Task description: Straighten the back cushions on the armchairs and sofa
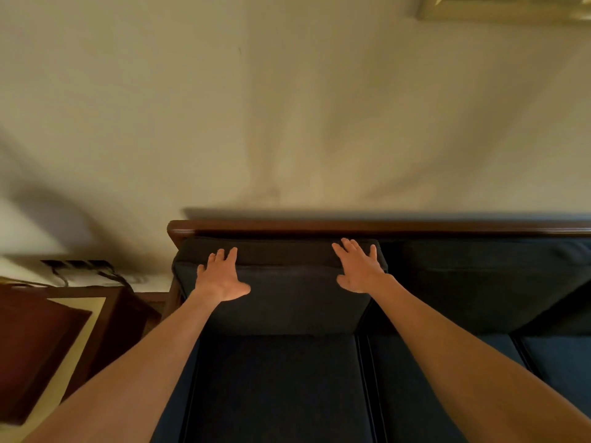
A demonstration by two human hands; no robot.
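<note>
Item: back cushion (281, 282), dark navy fabric, boxed edges with piping. Location: centre of the frame, leftmost seat of the sofa (479, 362), leaning against the dark wooden back rail (351, 227) that runs across the middle of the frame in front of a pale wall (287, 107).

Left hand (220, 279): flat on the cushion's upper left face, fingers spread and extended, reaching the top edge. Nothing gripped; palm contact only.

Right hand (359, 270): flat on the upper right corner, fingers splayed and extended over the top edge. Nothing gripped.

Adjacent: second back cushion (479, 276), right of centre, touching the first at the corner. Seat cushion (278, 385), lower centre, beneath the back cushion. Wooden side table (48, 346), lower left, with what looks like a power strip and cables (80, 266) at the wall behind it.

Handling, as judged: soft, foam-filled, light for its bulk; the fabric looks matte and grippy, not slippery, not fragile. It should yield under the palms and hold its shape once pressed. Best held at both upper corners, or pushed flat-handed on the face, to square it against the rail.
</note>
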